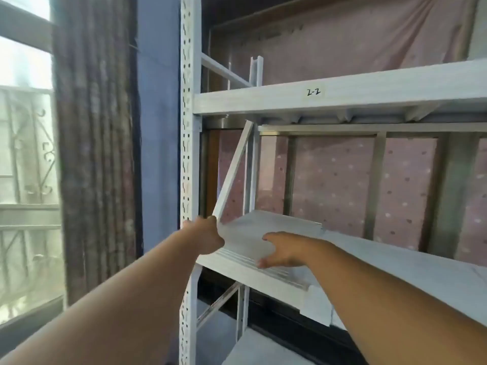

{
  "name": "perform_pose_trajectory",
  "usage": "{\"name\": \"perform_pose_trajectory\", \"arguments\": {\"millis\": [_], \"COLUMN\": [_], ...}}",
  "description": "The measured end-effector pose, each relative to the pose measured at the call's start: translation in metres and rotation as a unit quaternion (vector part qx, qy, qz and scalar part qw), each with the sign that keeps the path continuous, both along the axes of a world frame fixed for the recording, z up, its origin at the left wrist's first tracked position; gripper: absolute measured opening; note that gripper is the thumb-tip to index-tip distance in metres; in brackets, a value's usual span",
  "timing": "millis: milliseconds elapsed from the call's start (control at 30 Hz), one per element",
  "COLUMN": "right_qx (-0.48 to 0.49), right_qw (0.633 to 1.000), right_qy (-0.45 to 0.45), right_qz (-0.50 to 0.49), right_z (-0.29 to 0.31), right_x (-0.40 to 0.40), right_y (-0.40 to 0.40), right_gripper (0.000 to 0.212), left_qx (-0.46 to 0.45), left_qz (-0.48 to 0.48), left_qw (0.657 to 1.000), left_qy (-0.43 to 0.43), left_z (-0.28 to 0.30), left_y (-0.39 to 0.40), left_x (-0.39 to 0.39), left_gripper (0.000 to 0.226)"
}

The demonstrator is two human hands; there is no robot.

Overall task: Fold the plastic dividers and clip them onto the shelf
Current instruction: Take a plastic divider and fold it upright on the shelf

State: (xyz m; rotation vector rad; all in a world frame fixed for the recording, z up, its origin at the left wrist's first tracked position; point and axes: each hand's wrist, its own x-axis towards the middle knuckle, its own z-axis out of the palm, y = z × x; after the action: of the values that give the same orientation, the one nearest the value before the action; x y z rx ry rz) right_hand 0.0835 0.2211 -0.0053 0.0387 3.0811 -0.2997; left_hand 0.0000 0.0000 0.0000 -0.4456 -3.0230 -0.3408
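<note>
A: Starting at the left, what do we have?

B: We see a window (25, 159) with a dark patterned curtain (95, 143) beside it, then the white perforated upright (187, 154) of the shelf rack.

A: And our left hand (204, 237)?

B: We have it just right of that upright, at the near left corner of the shelf board (411, 272), curled around the left edge of the plastic divider stack (266, 233). The fingers themselves are hidden behind the sheets, but the grip looks closed on them.

A: Where does the stack sit?

B: We see it lying flat at the left end of the shelf board, its layered near edges just beside the board's front lip. A white diagonal brace (233, 172) rises behind its far left corner.

A: Our right hand (283, 250)?

B: We have it at the stack's near right side, thumb on top, fingers wrapped over the near edge, grasping it.

A: Further right?

B: We see the beam above marked with a "2-2" label (313, 92), and pink dotted cloth (340, 180) behind the rack.
</note>
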Motion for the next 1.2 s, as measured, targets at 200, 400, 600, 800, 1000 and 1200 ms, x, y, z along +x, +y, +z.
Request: {"name": "perform_pose_trajectory", "arguments": {"millis": [200,400,600,800,1000,1200], "right_qx": [0.045,0.137,0.104,0.019,-0.105,-0.171], "right_qw": [0.996,0.989,0.994,0.997,0.987,0.975], "right_qy": [-0.076,-0.049,-0.017,0.070,0.119,0.134], "right_qz": [-0.007,-0.002,0.028,0.031,-0.003,-0.039], "right_z": [-0.021,-0.016,-0.006,0.003,0.019,0.027], "right_x": [-0.010,-0.009,0.001,0.026,0.071,0.132], "right_y": [-0.014,-0.030,-0.030,-0.001,0.047,0.104], "right_gripper": [0.095,0.063,0.059,0.084,0.088,0.091], "left_qx": [-0.025,0.027,0.174,0.480,0.621,0.634], "left_qz": [0.030,0.011,0.018,-0.007,-0.135,-0.252], "left_qw": [0.999,0.998,0.969,0.824,0.723,0.699], "left_qy": [-0.017,-0.054,-0.175,-0.302,-0.270,-0.216], "left_z": [-0.018,-0.021,-0.025,-0.038,-0.013,0.014], "left_y": [-0.043,-0.059,-0.046,0.010,0.084,0.179], "left_x": [0.000,-0.004,0.010,0.035,0.060,0.106], "left_gripper": [0.069,0.067,0.056,0.084,0.107,0.085]}}
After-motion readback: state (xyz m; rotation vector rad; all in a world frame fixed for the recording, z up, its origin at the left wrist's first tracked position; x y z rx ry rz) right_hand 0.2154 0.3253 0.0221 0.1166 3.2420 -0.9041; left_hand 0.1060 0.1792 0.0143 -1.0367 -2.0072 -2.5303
